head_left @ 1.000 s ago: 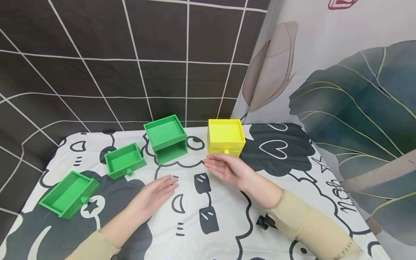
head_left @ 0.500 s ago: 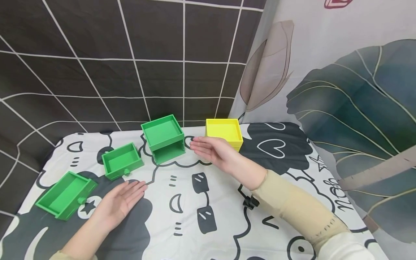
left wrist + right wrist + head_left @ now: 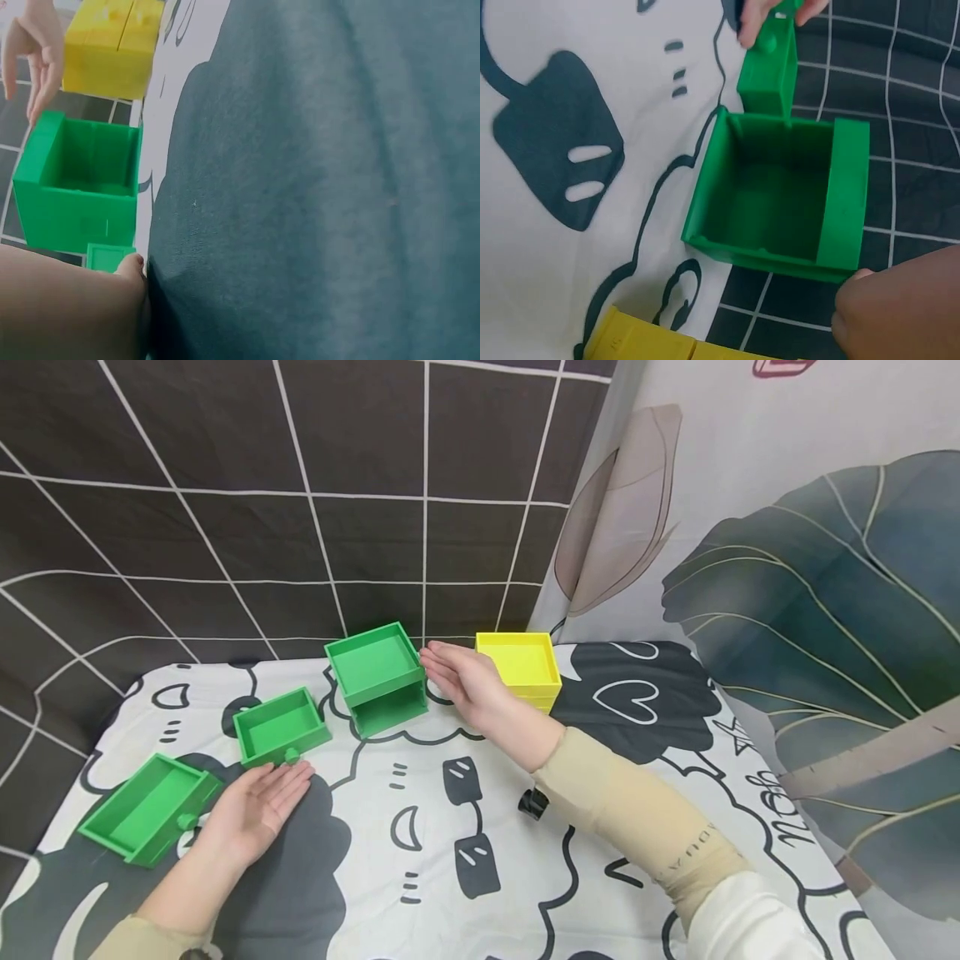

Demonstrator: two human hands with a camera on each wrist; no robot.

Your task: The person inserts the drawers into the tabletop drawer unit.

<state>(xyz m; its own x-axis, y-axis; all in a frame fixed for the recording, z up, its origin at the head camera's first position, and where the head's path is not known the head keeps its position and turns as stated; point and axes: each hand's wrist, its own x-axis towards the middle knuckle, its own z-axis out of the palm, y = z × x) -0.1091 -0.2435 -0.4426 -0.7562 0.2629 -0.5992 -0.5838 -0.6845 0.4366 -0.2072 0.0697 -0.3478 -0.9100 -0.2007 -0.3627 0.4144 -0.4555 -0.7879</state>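
Observation:
A green toy cabinet [image 3: 375, 667] with a shallow tray top and an open front stands near the back edge; its hollow inside shows in the right wrist view. My right hand [image 3: 468, 687] is at its right side, fingers extended, fingertips right at the tray's edge. To the left lies a small green drawer [image 3: 281, 727] with a round knob [image 3: 291, 755]. Just in front of that knob, my left hand [image 3: 251, 814] is held palm up with loosely straight fingers, and it grips nothing. A second green drawer [image 3: 150, 810] lies further left.
A yellow toy cabinet [image 3: 519, 664] stands right of the green one, partly behind my right hand. Black-and-white patterned cloth [image 3: 420, 868] covers the surface. A dark gridded cloth [image 3: 360, 543] hangs behind, and a leaf-print curtain [image 3: 810, 585] hangs at the right.
My right hand has moved left and back, from the yellow cabinet's front to the green cabinet's side. My left hand has moved left to the small drawer's knob. Cabinets and drawers stayed in place.

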